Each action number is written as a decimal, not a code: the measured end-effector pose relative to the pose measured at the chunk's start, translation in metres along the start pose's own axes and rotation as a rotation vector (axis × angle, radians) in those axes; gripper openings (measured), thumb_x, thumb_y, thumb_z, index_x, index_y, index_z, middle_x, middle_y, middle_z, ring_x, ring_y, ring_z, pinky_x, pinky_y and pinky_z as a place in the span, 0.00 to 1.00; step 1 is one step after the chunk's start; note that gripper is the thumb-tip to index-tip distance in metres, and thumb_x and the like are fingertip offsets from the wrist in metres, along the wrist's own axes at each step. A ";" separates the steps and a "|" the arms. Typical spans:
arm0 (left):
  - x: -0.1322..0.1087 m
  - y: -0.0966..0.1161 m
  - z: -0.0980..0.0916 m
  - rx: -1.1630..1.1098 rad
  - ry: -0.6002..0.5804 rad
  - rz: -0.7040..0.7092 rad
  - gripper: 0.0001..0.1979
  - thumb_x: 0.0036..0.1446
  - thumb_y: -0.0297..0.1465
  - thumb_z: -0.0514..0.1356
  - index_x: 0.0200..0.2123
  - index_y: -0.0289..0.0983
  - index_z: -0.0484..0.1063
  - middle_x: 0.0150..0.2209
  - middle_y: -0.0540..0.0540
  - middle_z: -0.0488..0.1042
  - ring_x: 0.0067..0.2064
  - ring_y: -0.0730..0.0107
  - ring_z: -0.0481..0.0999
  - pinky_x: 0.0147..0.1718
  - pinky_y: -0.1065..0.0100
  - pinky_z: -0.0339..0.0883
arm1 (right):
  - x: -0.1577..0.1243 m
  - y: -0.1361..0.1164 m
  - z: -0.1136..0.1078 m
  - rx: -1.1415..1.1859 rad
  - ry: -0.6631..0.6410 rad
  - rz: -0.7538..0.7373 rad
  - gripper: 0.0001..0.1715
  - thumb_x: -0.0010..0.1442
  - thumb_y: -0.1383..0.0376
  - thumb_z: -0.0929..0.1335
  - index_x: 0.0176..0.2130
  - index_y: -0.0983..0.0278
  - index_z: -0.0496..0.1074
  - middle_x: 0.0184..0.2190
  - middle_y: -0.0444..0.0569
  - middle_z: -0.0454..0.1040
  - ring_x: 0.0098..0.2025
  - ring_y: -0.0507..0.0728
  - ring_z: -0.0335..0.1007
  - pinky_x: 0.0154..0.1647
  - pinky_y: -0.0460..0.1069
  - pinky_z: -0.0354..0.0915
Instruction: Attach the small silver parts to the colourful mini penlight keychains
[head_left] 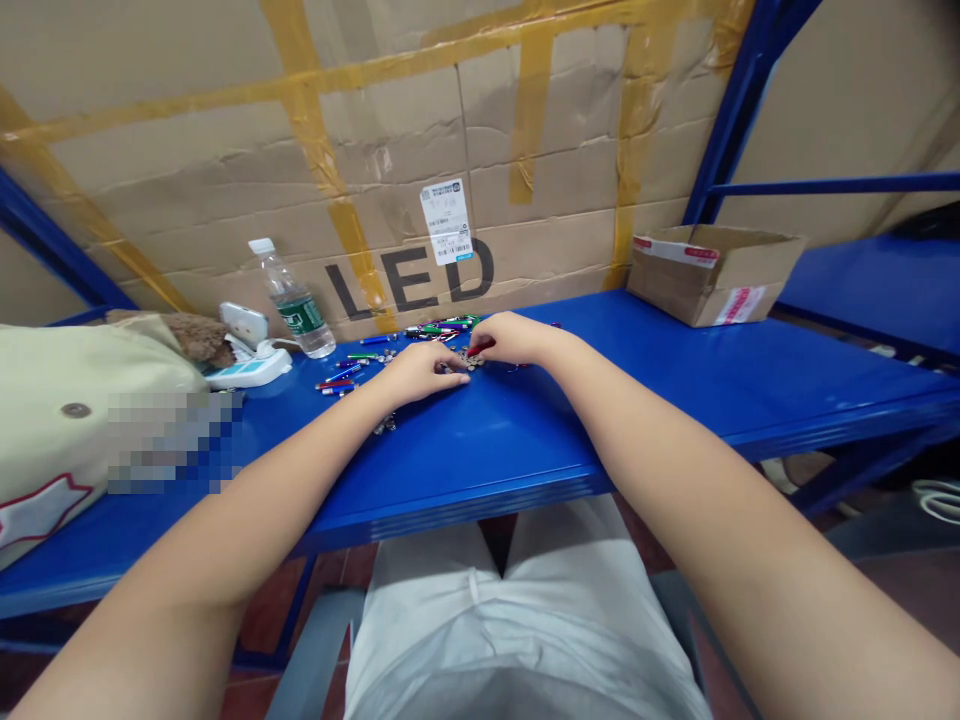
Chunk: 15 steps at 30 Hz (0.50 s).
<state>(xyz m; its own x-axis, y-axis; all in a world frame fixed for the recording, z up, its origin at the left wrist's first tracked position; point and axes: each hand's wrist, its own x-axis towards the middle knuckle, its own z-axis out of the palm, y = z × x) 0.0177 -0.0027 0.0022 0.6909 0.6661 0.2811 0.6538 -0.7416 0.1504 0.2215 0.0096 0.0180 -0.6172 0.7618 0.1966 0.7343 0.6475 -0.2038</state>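
Observation:
My right hand [506,338] is closed around a small red piece [478,349] that looks like a pen barrel; its far end is hidden by the fingers. Just below it lies a pile of small silvery parts [472,361], too small to name. Touching the left side of that pile is my left hand [421,372], its thumb stretched out and apart from the bent fingers. Behind both hands lies a heap of coloured pens or pen barrels [442,326]. More blue and red barrels [341,380] are scattered left of my left hand. Several shiny small parts [385,424] sit below my left wrist.
On the blue table [480,450], a water bottle [294,305] and a white power strip [251,370] stand at the left, beside a pale green bag [90,390]. An open cardboard box [709,275] sits at the back right. Large taped cardboard [390,150] walls the back.

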 end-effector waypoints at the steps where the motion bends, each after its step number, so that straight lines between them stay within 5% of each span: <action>1: 0.001 0.001 0.001 0.004 -0.011 0.013 0.11 0.54 0.38 0.60 0.37 0.40 0.78 0.38 0.47 0.79 0.39 0.64 0.74 0.40 0.66 0.65 | 0.000 0.000 -0.001 0.020 0.012 0.021 0.14 0.53 0.68 0.67 0.41 0.64 0.76 0.38 0.51 0.77 0.37 0.55 0.70 0.33 0.46 0.59; 15: -0.002 0.000 -0.005 -0.139 -0.066 -0.059 0.07 0.51 0.30 0.61 0.35 0.39 0.75 0.35 0.50 0.79 0.36 0.68 0.76 0.39 0.68 0.68 | -0.004 0.000 -0.003 0.150 -0.004 0.032 0.14 0.52 0.68 0.67 0.41 0.64 0.75 0.37 0.49 0.77 0.33 0.53 0.70 0.33 0.46 0.61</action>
<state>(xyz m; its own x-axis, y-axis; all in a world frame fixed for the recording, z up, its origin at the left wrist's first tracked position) 0.0151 -0.0046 0.0065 0.6746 0.7089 0.2058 0.6477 -0.7022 0.2956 0.2247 0.0064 0.0200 -0.5952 0.7823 0.1837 0.7037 0.6178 -0.3509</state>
